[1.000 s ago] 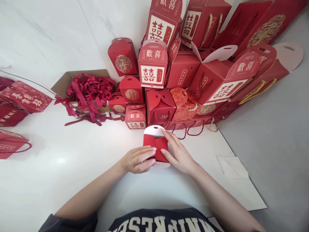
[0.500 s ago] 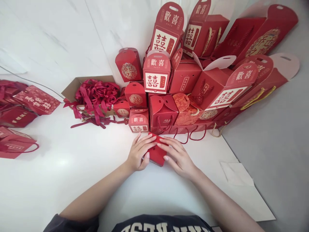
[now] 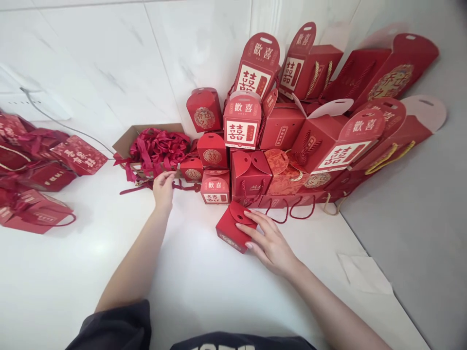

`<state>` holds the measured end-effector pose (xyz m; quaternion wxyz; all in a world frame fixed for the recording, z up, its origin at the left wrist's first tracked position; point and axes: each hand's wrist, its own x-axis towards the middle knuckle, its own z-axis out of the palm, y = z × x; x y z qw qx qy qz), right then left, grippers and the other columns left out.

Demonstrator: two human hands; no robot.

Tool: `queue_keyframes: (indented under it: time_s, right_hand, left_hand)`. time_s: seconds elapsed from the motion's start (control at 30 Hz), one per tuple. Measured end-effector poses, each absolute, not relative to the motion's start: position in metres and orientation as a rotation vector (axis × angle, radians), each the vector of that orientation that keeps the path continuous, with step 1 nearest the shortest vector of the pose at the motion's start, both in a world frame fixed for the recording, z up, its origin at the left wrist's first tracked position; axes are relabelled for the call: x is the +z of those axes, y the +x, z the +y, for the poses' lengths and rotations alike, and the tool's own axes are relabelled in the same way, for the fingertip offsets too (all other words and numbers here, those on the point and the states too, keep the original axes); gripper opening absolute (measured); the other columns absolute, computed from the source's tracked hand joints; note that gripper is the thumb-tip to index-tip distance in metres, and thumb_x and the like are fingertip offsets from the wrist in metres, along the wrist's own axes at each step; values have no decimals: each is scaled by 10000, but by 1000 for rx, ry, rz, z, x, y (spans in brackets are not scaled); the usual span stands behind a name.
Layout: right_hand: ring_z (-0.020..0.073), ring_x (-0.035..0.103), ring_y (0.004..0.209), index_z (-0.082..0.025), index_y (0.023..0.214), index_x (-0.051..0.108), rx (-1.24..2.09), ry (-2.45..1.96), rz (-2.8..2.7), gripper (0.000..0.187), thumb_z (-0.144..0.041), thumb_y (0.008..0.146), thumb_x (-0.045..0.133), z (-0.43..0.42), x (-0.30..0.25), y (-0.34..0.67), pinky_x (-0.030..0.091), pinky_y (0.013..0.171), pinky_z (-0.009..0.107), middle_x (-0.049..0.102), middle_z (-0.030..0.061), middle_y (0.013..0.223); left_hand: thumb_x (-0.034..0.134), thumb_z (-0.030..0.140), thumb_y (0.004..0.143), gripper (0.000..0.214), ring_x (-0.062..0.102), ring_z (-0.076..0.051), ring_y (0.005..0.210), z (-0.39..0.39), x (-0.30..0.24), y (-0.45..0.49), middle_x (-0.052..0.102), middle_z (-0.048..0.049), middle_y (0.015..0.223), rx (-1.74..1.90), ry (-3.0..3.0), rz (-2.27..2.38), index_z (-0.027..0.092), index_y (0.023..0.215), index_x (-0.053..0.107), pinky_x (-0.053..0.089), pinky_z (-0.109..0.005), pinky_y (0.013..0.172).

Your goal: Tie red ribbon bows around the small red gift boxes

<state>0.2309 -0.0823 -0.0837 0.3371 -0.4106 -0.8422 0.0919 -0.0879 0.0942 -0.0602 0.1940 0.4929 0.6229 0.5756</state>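
Note:
A small red gift box [image 3: 228, 232] stands on the white counter, its top flaps folded over and a gold print low on its near side. My right hand [image 3: 272, 245] holds this box, with long fingers laid over the top and the thumb at the near right corner. Away to the left, my left hand [image 3: 164, 192] is at the front of a cardboard box [image 3: 126, 141] heaped with dark red ribbons [image 3: 160, 148]. Its fingers are drawn together in a pinch; whether a ribbon is between them I cannot make out. Loose ribbon [image 3: 135, 188] lies beside that hand.
Stacked red gift boxes [image 3: 284, 127] with cord handles fill the back right. A small box with white label [image 3: 215, 187] stands just behind the held one. More red boxes [image 3: 40, 211] sit at far left. A white paper [image 3: 365, 273] lies near the right edge.
My left hand has left the gift box and moved left and back to the ribbons. The right hand stays on the box, whose top and near side now show more. The view has shifted slightly.

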Motion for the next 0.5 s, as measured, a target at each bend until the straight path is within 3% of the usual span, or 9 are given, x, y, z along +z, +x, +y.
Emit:
queue_keyframes:
  time_s: [0.13,0.2,0.37,0.5]
  right_hand:
    - [299,323,1386,-260,1371,510,260,-1079,-2209,424,-305,949,507,-83,-83,231,379,1096,553,403,106,1481]
    - [299,314,1390,-256,1369,511,266,-1078,-2207,423,-302,948,511,-83,-83,232,378,1098,550,404,104,1481]
    - [288,357,1363,-254,1346,516,288,-1050,-2117,397,-270,950,504,-83,-78,230,383,1087,543,442,105,1447]
    - [257,411,1325,-249,1290,550,288,-1000,-2008,355,-214,938,518,-75,-57,227,392,1086,496,497,95,1385]
  left_hand:
    - [576,365,747,365,634,-185,817,108,-62,-106,716,-96,981,1624,1237,1673,136,985,730,472,-267,629]
    - [611,351,731,362,648,-192,868,104,-59,-105,726,-95,1021,1670,1207,1641,140,997,736,497,-279,683]
    - [678,247,773,248,636,-215,1074,70,-16,-79,731,-57,1054,1905,1553,1443,192,1001,759,486,-371,997]
    - [704,160,785,255,653,-214,1029,19,34,-46,739,-34,1037,1968,1942,971,248,1017,759,512,-406,968]
